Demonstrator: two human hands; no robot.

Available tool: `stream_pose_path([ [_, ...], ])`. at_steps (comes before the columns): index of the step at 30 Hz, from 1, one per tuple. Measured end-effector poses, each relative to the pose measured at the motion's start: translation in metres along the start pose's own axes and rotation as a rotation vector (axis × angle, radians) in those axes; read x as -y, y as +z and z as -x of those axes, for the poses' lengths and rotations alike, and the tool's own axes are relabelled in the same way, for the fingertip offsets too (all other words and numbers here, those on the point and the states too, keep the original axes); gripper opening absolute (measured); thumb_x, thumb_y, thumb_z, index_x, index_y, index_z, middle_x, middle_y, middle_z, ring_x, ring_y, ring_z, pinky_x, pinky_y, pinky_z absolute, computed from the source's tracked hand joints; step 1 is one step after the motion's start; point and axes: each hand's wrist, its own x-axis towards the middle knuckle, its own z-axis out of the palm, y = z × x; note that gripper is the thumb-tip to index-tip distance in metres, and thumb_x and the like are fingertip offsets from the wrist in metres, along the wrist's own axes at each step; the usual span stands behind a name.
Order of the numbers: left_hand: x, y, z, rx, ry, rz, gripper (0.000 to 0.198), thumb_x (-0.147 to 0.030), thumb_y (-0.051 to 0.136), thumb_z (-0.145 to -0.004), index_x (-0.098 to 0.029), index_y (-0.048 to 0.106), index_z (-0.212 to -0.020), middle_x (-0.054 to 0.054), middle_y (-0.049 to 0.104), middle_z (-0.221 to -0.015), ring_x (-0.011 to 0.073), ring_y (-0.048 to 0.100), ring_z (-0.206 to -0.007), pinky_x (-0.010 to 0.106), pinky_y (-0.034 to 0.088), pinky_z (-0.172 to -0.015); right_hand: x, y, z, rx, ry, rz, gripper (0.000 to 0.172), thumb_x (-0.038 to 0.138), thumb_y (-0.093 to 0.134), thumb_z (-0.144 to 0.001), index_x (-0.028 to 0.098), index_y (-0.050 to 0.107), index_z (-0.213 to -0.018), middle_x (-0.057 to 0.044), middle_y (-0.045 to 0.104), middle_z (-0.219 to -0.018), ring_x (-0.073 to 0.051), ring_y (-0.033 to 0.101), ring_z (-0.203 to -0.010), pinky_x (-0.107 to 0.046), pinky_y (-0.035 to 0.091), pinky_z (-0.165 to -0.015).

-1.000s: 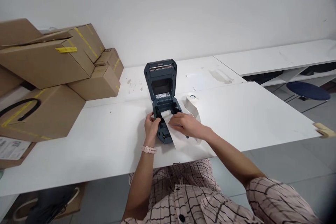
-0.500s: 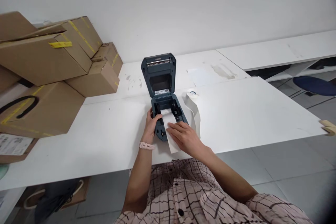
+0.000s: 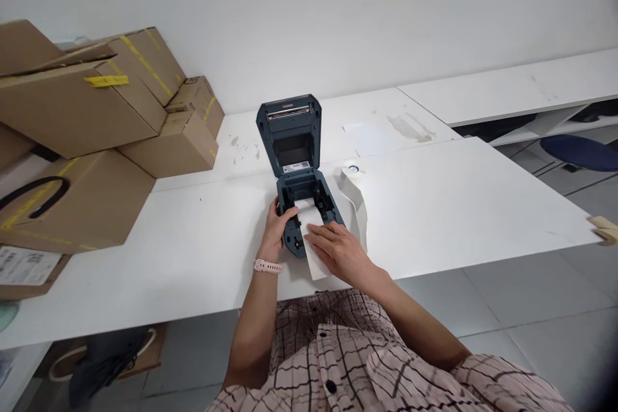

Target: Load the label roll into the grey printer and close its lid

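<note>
A dark blue-grey label printer (image 3: 292,241) stands on the white table with its lid (image 3: 290,135) raised. White label paper (image 3: 310,214) runs from inside the printer over its front towards me. My left hand (image 3: 276,226) is closed round the printer's left side, its thumb over the rim beside the paper. From the right, my right hand (image 3: 338,246) is closed on the paper strip, fingers together across its top; the thumb is hidden. Just right of the printer, a loose pale strip (image 3: 358,203) lies curled, with a small roll end (image 3: 353,169) at its far end.
Cardboard boxes (image 3: 77,103) with yellow tape are piled on the left of the table (image 3: 458,206). A white sheet (image 3: 364,138) lies behind, near the wall. At the right are a low shelf (image 3: 521,132) and a blue stool (image 3: 579,151). The table's front edge is close to my body.
The view has shifted very slightly. Both hands, the printer and the paper keep practically the same positions relative to one another.
</note>
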Motion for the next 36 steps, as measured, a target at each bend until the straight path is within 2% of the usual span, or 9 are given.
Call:
stream_pose_path([
  [8, -0.004, 0.002, 0.002, -0.011, -0.002, -0.009, 0.074, -0.032, 0.083, -0.070, -0.021, 0.054, -0.137, 0.012, 0.067, -0.121, 0.0195, 0.068, -0.095, 0.029, 0.056, -0.076, 0.005, 0.001, 0.003, 0.005, 0.013, -0.003, 0.031, 0.020, 0.043, -0.104, 0.020, 0.068, -0.123, -0.012, 0.067, -0.136, -0.029, 0.063, -0.104, -0.049, 0.056, -0.085],
  [13, -0.007, 0.004, 0.034, 0.009, -0.022, -0.018, 0.075, -0.043, 0.080, -0.077, -0.026, 0.050, -0.144, 0.013, 0.062, -0.138, 0.0263, 0.065, -0.115, 0.034, 0.057, -0.086, -0.013, -0.038, -0.008, -0.024, -0.002, -0.212, 0.033, 0.035, 0.050, -0.103, 0.027, 0.064, -0.132, -0.008, 0.067, -0.136, -0.029, 0.064, -0.115, -0.051, 0.054, -0.095],
  [16, -0.001, 0.005, 0.063, -0.005, -0.059, -0.039, 0.077, -0.052, 0.075, -0.082, -0.033, 0.045, -0.150, 0.009, 0.052, -0.152, 0.0302, 0.054, -0.134, 0.035, 0.055, -0.095, -0.048, -0.076, -0.057, -0.331, 0.140, -0.327, 0.047, 0.052, 0.046, -0.103, 0.031, 0.053, -0.144, -0.006, 0.060, -0.144, -0.029, 0.057, -0.131, -0.052, 0.046, -0.110],
  [18, 0.003, 0.004, 0.077, -0.049, -0.070, -0.069, 0.076, -0.057, 0.071, -0.084, -0.035, 0.044, -0.151, 0.004, 0.045, -0.159, 0.0312, 0.043, -0.145, 0.035, 0.052, -0.101, -0.076, -0.095, -0.108, -0.421, 0.204, -0.443, 0.060, 0.065, 0.038, -0.101, 0.032, 0.042, -0.151, -0.005, 0.046, -0.157, -0.029, 0.046, -0.142, -0.054, 0.039, -0.116],
  [21, 0.008, -0.002, 0.087, -0.057, -0.066, -0.083, 0.070, -0.064, 0.060, -0.088, -0.036, 0.045, -0.151, -0.001, 0.038, -0.164, 0.0291, 0.033, -0.152, 0.035, 0.046, -0.109, -0.107, -0.106, -0.179, -0.294, 0.225, -0.628, 0.076, 0.077, 0.018, -0.097, 0.030, 0.034, -0.155, -0.005, 0.037, -0.162, -0.029, 0.035, -0.149, -0.059, 0.030, -0.120],
  [24, 0.007, -0.012, 0.090, -0.032, -0.066, -0.073, 0.069, -0.066, 0.050, -0.092, -0.031, 0.045, -0.152, 0.004, 0.039, -0.163, 0.0282, 0.039, -0.148, 0.036, 0.045, -0.111, -0.111, -0.103, -0.203, -0.193, 0.203, -0.717, 0.086, 0.082, 0.009, -0.094, 0.026, 0.036, -0.153, -0.007, 0.039, -0.160, -0.030, 0.035, -0.149, -0.059, 0.030, -0.120],
  [26, 0.002, -0.018, 0.090, -0.058, -0.045, -0.082, 0.071, -0.067, 0.047, -0.093, -0.029, 0.044, -0.152, 0.007, 0.039, -0.163, 0.0291, 0.042, -0.147, 0.038, 0.046, -0.111, -0.098, -0.098, -0.183, -0.240, 0.179, -0.710, 0.083, 0.081, 0.010, -0.095, 0.027, 0.040, -0.150, -0.006, 0.043, -0.157, -0.029, 0.038, -0.147, -0.057, 0.031, -0.120],
  [30, -0.014, -0.017, 0.088, -0.126, 0.058, -0.099, 0.077, -0.072, 0.046, -0.090, -0.032, 0.037, -0.156, 0.007, 0.029, -0.168, 0.0302, 0.033, -0.152, 0.040, 0.041, -0.115, -0.048, -0.079, -0.095, -0.404, 0.222, -0.589, 0.058, 0.067, 0.024, -0.103, 0.031, 0.055, -0.137, -0.003, 0.055, -0.145, -0.023, 0.049, -0.138, -0.046, 0.038, -0.119],
  [36, -0.018, 0.009, 0.080, -0.143, 0.070, -0.035, 0.086, -0.064, 0.063, -0.086, -0.030, 0.030, -0.158, 0.006, 0.026, -0.169, 0.0309, 0.028, -0.153, 0.040, 0.041, -0.115, -0.003, -0.017, -0.006, -0.470, 0.430, -0.482, 0.032, 0.047, 0.048, -0.101, 0.032, 0.059, -0.128, -0.008, 0.062, -0.135, -0.027, 0.054, -0.131, -0.049, 0.045, -0.112],
])
